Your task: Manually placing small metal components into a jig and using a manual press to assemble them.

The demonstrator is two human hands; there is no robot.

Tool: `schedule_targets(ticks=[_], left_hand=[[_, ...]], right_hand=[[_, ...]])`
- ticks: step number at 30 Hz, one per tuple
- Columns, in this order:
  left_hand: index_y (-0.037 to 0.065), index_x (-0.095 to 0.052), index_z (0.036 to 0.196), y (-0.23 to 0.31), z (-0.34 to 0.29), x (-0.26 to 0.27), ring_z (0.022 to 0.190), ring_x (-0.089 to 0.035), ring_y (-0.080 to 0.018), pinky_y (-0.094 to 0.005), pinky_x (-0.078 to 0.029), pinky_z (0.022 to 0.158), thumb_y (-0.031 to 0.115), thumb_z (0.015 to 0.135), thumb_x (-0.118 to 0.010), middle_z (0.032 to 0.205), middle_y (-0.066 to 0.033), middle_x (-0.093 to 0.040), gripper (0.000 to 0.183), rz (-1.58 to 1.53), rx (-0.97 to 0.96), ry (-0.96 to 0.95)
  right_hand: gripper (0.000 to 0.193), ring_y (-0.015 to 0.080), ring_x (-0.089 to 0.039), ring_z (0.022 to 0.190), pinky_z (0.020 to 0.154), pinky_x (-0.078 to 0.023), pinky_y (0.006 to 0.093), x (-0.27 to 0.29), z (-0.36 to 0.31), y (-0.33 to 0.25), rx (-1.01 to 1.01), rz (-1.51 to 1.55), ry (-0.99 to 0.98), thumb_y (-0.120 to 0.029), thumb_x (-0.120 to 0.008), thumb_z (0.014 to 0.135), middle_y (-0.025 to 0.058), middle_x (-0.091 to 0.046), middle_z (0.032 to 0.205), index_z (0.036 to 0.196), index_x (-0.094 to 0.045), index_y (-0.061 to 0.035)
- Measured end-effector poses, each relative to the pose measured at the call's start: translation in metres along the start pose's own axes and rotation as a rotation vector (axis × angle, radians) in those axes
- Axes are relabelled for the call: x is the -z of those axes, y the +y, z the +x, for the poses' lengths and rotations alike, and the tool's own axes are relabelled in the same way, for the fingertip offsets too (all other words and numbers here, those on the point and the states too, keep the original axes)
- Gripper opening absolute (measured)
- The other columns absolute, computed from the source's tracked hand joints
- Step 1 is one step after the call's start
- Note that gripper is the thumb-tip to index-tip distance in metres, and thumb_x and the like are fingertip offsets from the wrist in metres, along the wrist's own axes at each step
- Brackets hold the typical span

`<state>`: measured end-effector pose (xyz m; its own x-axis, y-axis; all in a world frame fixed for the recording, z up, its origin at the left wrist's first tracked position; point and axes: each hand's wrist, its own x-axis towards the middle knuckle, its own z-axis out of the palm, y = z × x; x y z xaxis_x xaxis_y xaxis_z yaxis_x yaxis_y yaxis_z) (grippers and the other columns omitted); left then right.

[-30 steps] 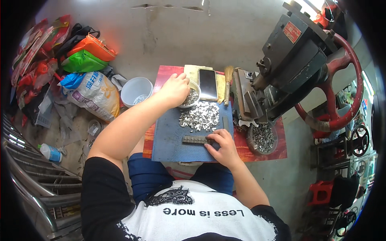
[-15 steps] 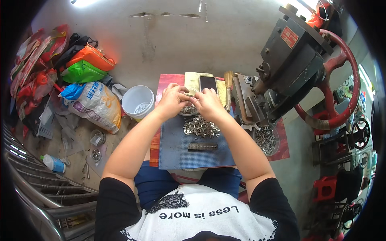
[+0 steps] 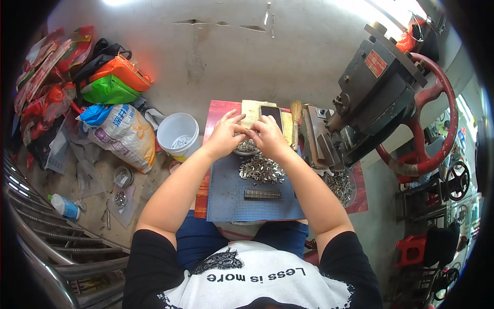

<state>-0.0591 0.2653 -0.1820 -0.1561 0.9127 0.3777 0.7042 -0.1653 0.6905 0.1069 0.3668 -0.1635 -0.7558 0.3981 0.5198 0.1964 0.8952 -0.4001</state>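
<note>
Both hands meet over a bowl (image 3: 246, 150) of small metal pieces near the back of a blue mat (image 3: 224, 180). My left hand (image 3: 225, 136) has its thumb and index fingertips brought together, the other fingers raised. Against those fingertips, my right hand (image 3: 268, 138) is pinched closed. Whatever lies between the fingertips is too small or hidden to make out. Just in front of the bowl is a loose pile of small shiny metal pieces (image 3: 261, 170). Nearer to me, a dark slotted metal bar (image 3: 263, 194) rests on the mat.
Behind my hands lie a phone (image 3: 271, 112), yellow paper (image 3: 250, 108) and a brush (image 3: 296, 114). A dark press (image 3: 378, 82) with a red handwheel (image 3: 448, 98) stands to the right, above a container of metal pieces (image 3: 340, 188). Leftward are a white bucket (image 3: 177, 129) and a full sack (image 3: 123, 136).
The whole view has shifted slightly, so the table sits lower and further right. My hands stay together over the bowl; the left hand's upper fingers have lifted and spread a little.
</note>
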Motion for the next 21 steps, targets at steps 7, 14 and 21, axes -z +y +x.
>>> schedule_targets(ticks=[7, 14, 21], left_hand=[[0.020, -0.081, 0.100, 0.004, -0.003, 0.000, 0.141, -0.040, -0.0363, -0.0468, -0.031, 0.116, 0.023, 0.082, -0.077, 0.142, -0.0136, -0.058, 0.018, -0.090, 0.016, 0.097], [0.021, -0.080, 0.101, 0.010, -0.006, 0.000, 0.141, -0.041, -0.0339, -0.0571, -0.023, 0.116, 0.028, 0.086, -0.074, 0.138, -0.0094, -0.061, 0.018, -0.051, 0.029, 0.109], [0.020, -0.080, 0.090, 0.023, -0.011, -0.003, 0.138, -0.043, -0.0272, -0.0678, -0.011, 0.115, 0.038, 0.084, -0.074, 0.113, -0.0008, -0.073, 0.020, 0.207, 0.088, 0.099]], right_hand=[[0.029, 0.0136, -0.060, 0.081, 0.071, -0.049, 0.0306, 0.004, 0.008, -0.003, -0.450, 0.388, -0.142, -0.029, -0.075, 0.091, 0.0051, -0.066, 0.087, 0.089, -0.067, -0.0015], [0.020, 0.0087, -0.063, 0.078, 0.069, -0.050, 0.0251, -0.002, 0.006, 0.003, -0.563, 0.767, -0.013, -0.018, -0.076, 0.090, 0.0041, -0.072, 0.087, 0.097, -0.073, 0.0002], [0.018, 0.0073, -0.061, 0.075, 0.066, -0.048, 0.0235, 0.000, 0.006, -0.002, -0.600, 0.660, -0.128, -0.014, -0.079, 0.087, 0.0030, -0.072, 0.085, 0.096, -0.074, 0.0011]])
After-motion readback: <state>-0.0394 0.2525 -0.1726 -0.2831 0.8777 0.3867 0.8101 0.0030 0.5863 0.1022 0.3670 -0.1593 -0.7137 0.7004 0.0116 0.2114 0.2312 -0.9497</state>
